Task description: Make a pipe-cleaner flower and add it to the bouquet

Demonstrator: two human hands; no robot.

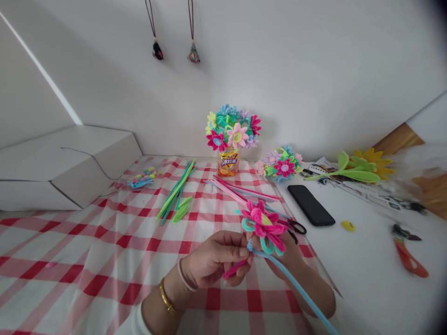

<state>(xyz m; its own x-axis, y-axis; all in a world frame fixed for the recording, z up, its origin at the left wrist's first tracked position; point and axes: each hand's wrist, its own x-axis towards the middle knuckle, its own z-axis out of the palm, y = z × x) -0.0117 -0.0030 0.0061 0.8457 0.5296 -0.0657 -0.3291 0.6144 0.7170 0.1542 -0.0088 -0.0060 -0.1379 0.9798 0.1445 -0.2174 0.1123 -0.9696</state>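
Left hand (pixel 213 260) is pinching the base of the pipe-cleaner flower (pixel 261 225) pretty tight; right hand (pixel 283 257) grips it from just behind, so it's nearer the bloom; the blue stem (pixel 296 288) runs long, down and off to the right of both hands.

White painted wall (pixel 279 70) fills the back, with two cord-hung ornaments (pixel 158 50) above centre. Left side: white stepped boxy ledge (pixel 66 167) against the wall, bright diagonal line (pixel 42 70) above it. Far right: wood panel (pixel 398 139) behind the white tabletop (pixel 370 274). Red-and-white gingham cloth (pixel 70 242) covers the tabletop's left part. Light soft and even, faint shadows on the wall.
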